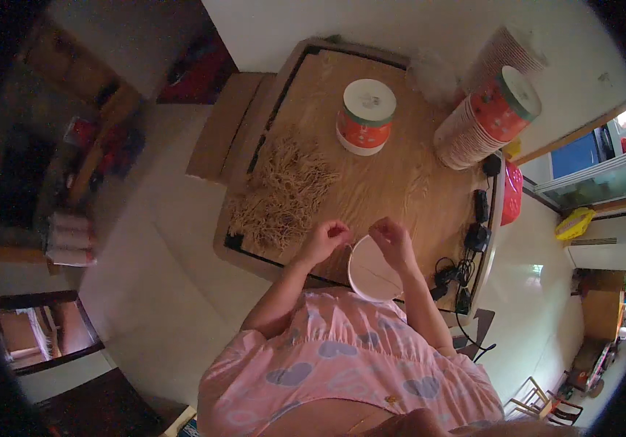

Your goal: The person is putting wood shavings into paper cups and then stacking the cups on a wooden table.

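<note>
Pinching a thin wooden stick point(372, 266) across our white paper bowl point(371, 273), both hands point(325, 238) point(393, 237) worked; many pale sticks point(280, 193) remained heaped on the wooden desk point(400, 182)

Both forearms came up from the lower edge, bare below short sleeves, elbows bent and kept close to the torso. L arm angled up and to the right; the left hand point(325, 239) was curled, fingertips pinched together, knuckles up. R arm rose more steeply, wrist slightly cocked; the right hand point(393, 242) was also pinched, thumb meeting fingers, palm turned down and inward. Hands sat near each other at approx. the same height, apart, not touching. Whether either pinch held anything: too small to tell.
</note>
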Action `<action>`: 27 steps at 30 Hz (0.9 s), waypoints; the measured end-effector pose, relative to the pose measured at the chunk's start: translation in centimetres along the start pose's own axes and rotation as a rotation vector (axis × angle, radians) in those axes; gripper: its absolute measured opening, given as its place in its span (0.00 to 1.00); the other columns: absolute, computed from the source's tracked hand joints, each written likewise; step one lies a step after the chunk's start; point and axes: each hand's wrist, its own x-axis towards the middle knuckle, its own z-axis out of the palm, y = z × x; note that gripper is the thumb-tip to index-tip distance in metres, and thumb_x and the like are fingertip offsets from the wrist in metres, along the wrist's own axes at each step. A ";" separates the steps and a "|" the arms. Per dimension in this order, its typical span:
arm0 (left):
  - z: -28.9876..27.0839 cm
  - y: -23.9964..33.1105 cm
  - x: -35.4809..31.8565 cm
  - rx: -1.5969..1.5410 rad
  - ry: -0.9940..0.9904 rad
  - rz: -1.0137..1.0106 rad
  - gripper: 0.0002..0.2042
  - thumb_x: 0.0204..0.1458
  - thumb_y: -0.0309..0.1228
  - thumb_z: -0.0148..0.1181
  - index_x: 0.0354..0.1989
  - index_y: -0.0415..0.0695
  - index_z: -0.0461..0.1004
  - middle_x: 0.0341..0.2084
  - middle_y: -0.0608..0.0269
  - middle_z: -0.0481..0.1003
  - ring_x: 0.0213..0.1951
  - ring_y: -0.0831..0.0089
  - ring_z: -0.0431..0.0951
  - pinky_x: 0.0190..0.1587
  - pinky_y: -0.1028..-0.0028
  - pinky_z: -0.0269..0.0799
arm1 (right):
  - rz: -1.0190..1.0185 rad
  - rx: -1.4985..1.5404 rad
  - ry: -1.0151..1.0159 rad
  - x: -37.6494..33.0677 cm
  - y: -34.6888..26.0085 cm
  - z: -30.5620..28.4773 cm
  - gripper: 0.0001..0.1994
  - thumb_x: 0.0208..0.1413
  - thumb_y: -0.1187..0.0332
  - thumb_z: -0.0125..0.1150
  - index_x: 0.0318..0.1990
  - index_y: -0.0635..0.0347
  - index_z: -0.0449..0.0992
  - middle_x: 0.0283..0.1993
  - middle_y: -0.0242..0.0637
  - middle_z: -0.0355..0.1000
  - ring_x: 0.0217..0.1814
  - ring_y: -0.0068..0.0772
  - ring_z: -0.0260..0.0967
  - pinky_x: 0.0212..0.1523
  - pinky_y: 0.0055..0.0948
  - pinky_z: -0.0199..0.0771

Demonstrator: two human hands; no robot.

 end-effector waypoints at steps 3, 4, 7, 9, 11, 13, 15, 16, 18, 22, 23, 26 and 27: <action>-0.2 5.7 -0.2 -0.245 0.064 -0.007 0.06 0.48 0.30 0.54 0.26 0.41 0.69 0.19 0.67 0.71 0.21 0.82 0.69 0.25 0.80 0.65 | -0.096 0.154 0.040 -0.7 -1.4 0.7 0.08 0.48 0.69 0.56 0.34 0.62 0.72 0.33 0.33 0.70 0.37 0.25 0.66 0.38 0.24 0.65; -0.3 7.1 -0.2 -0.313 0.085 0.110 0.05 0.49 0.29 0.53 0.27 0.41 0.69 0.20 0.67 0.71 0.22 0.83 0.69 0.26 0.81 0.66 | -0.096 0.156 0.039 -0.8 -1.8 0.5 0.08 0.48 0.69 0.56 0.34 0.62 0.72 0.33 0.33 0.70 0.37 0.25 0.66 0.38 0.24 0.65; -0.9 12.3 -0.2 -0.487 0.216 0.177 0.04 0.49 0.27 0.53 0.29 0.41 0.69 0.22 0.66 0.71 0.23 0.82 0.69 0.28 0.81 0.66 | -0.150 0.005 0.006 -0.7 -3.0 -0.5 0.10 0.49 0.69 0.55 0.38 0.61 0.70 0.38 0.34 0.70 0.42 0.25 0.66 0.43 0.23 0.64; -1.0 14.7 -0.2 -0.528 0.209 0.183 0.03 0.48 0.27 0.53 0.29 0.40 0.69 0.21 0.66 0.71 0.24 0.82 0.69 0.28 0.82 0.66 | -0.138 0.161 -0.039 -0.6 -3.8 -1.2 0.11 0.51 0.69 0.53 0.41 0.60 0.69 0.41 0.34 0.68 0.45 0.24 0.64 0.45 0.24 0.63; -0.9 15.5 -0.3 -0.566 0.214 0.195 0.04 0.47 0.26 0.54 0.29 0.40 0.69 0.20 0.66 0.70 0.24 0.82 0.70 0.29 0.82 0.66 | -0.119 0.220 -0.045 -0.7 -4.8 -1.6 0.11 0.51 0.70 0.53 0.42 0.60 0.68 0.42 0.33 0.67 0.46 0.25 0.63 0.45 0.24 0.63; -0.2 15.7 -0.3 -0.224 0.143 0.292 0.06 0.46 0.28 0.56 0.31 0.42 0.69 0.26 0.64 0.72 0.26 0.80 0.70 0.30 0.80 0.66 | -0.100 0.279 -0.050 -0.9 -6.2 -2.0 0.11 0.52 0.70 0.52 0.43 0.59 0.67 0.43 0.33 0.66 0.46 0.25 0.63 0.46 0.24 0.62; 1.2 14.9 0.1 -0.211 0.149 0.322 0.05 0.46 0.27 0.56 0.31 0.41 0.70 0.24 0.65 0.72 0.26 0.81 0.70 0.30 0.81 0.66 | -0.156 0.465 -0.096 -0.9 -7.8 -1.9 0.13 0.52 0.70 0.51 0.46 0.59 0.65 0.44 0.32 0.65 0.47 0.24 0.62 0.46 0.23 0.62; 2.0 14.2 0.5 -0.200 0.153 0.353 0.05 0.46 0.26 0.56 0.31 0.40 0.70 0.23 0.66 0.72 0.26 0.83 0.69 0.30 0.83 0.66 | -0.158 0.466 -0.090 -0.8 -8.5 -1.6 0.13 0.52 0.70 0.51 0.46 0.59 0.65 0.44 0.32 0.65 0.47 0.24 0.62 0.46 0.23 0.62; 2.6 11.5 1.2 -0.201 0.146 0.332 0.05 0.46 0.26 0.56 0.31 0.40 0.71 0.24 0.66 0.72 0.27 0.83 0.69 0.31 0.83 0.66 | -0.162 0.673 -0.047 -0.7 -9.5 -0.8 0.09 0.53 0.73 0.49 0.42 0.60 0.65 0.39 0.32 0.67 0.40 0.20 0.63 0.41 0.19 0.64; 3.7 10.1 0.9 -0.371 0.139 0.137 0.05 0.45 0.26 0.56 0.29 0.40 0.71 0.23 0.69 0.71 0.26 0.84 0.68 0.30 0.84 0.64 | 0.033 0.581 -0.011 -0.5 -9.0 -0.8 0.09 0.53 0.70 0.50 0.41 0.58 0.64 0.31 0.26 0.66 0.26 0.12 0.59 0.24 0.13 0.59; 3.8 9.8 0.8 -0.371 0.139 0.136 0.05 0.45 0.26 0.56 0.29 0.40 0.71 0.23 0.69 0.71 0.26 0.84 0.68 0.30 0.84 0.64 | 0.006 0.518 0.026 -0.5 -8.2 -0.5 0.08 0.53 0.68 0.51 0.40 0.57 0.64 0.27 0.24 0.65 0.21 0.10 0.54 0.19 0.12 0.53; 3.9 8.2 0.5 -0.312 0.148 0.137 0.05 0.46 0.27 0.55 0.29 0.39 0.71 0.22 0.70 0.70 0.25 0.85 0.67 0.28 0.84 0.63 | 0.000 0.445 0.096 -0.9 -6.9 0.3 0.07 0.52 0.67 0.52 0.38 0.56 0.65 0.20 0.21 0.61 0.15 0.09 0.48 0.13 0.12 0.46; 3.8 7.5 0.4 -0.382 0.147 0.089 0.05 0.46 0.27 0.55 0.29 0.39 0.71 0.22 0.70 0.71 0.26 0.85 0.68 0.29 0.84 0.63 | 0.018 0.435 0.133 -1.1 -6.5 0.5 0.06 0.52 0.67 0.52 0.36 0.56 0.66 0.17 0.21 0.59 0.13 0.09 0.48 0.12 0.12 0.46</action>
